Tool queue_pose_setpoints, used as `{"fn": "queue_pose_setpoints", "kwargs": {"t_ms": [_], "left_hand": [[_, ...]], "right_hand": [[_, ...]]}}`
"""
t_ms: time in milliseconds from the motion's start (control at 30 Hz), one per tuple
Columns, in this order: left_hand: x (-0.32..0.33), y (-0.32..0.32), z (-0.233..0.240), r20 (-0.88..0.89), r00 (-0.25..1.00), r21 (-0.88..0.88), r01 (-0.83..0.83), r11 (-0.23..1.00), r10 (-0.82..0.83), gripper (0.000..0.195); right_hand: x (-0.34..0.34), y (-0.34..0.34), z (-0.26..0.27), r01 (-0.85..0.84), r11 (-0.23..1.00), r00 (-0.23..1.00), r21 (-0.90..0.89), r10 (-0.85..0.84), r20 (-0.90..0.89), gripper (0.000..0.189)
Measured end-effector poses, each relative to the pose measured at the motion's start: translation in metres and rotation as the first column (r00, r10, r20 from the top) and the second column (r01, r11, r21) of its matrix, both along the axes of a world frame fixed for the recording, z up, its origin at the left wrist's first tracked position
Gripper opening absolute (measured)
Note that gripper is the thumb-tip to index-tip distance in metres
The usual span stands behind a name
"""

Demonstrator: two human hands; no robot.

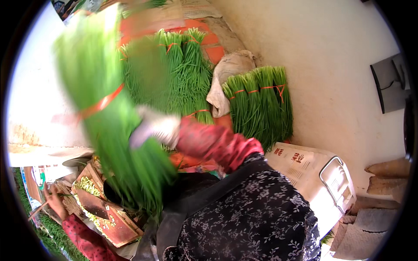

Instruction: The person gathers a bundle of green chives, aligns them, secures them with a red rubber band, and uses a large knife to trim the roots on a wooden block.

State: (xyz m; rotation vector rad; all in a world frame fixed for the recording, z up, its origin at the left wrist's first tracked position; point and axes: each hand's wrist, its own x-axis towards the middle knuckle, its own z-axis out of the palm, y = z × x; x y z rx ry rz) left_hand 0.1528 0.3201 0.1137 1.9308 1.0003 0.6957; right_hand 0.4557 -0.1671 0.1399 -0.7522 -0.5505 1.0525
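My right hand (155, 127), in a pale glove, grips a large bundle of garlic chives (107, 120), blurred by motion. An orange tie (102, 103) circles the bundle; its pale stem ends point up and its green leaves hang down. At the lower left is my bare left hand (56, 203), by a wooden cutting board (121, 228). A thin strand and a stick (37, 210) show at its fingers, but whether it holds either is unclear. Across the board lies a dark broad blade (93, 204), with chopped pale stem pieces (86, 186) around it.
Several tied chive bundles (192, 68) lie on red floor tiles (215, 53). More bundles (261, 101) stand near the wall (313, 65), beside a whitish sack (228, 71). Printed paper (287, 163) and a metal frame (336, 182) are at the right, near brown cardboard-like sheets (362, 241).
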Motion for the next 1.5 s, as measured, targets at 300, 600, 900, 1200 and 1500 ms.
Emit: {"fn": "queue_pose_setpoints", "kwargs": {"t_ms": [300,600,900,1200,1500], "left_hand": [[0.084,-0.107,-0.121,-0.167,0.967,-0.600,0.055,0.798,-0.192,0.044],[0.026,-0.086,-0.166,-0.255,0.962,-0.584,-0.071,0.808,-0.100,0.046],[0.015,-0.092,-0.112,-0.238,0.970,-0.491,-0.074,0.868,-0.051,0.044],[0.108,-0.053,0.032,0.121,0.979,0.091,-0.175,0.980,0.164,0.059],[-0.004,-0.196,-0.012,-0.098,0.986,-0.283,-0.158,0.946,0.135,0.038]], "right_hand": [[0.135,-0.256,0.038,0.942,0.106,0.331,-0.319,-0.461,0.824,0.048],[0.148,-0.388,0.023,0.724,-0.685,0.305,0.080,0.422,0.854,0.069],[0.172,-0.365,-0.225,0.702,-0.347,0.707,-0.621,0.237,0.666,0.063],[0.157,-0.027,-0.290,0.498,0.354,0.791,-0.792,0.191,0.582,0.032],[0.000,0.301,-0.337,-0.073,0.384,0.975,-0.920,0.222,0.015,0.035]]}}
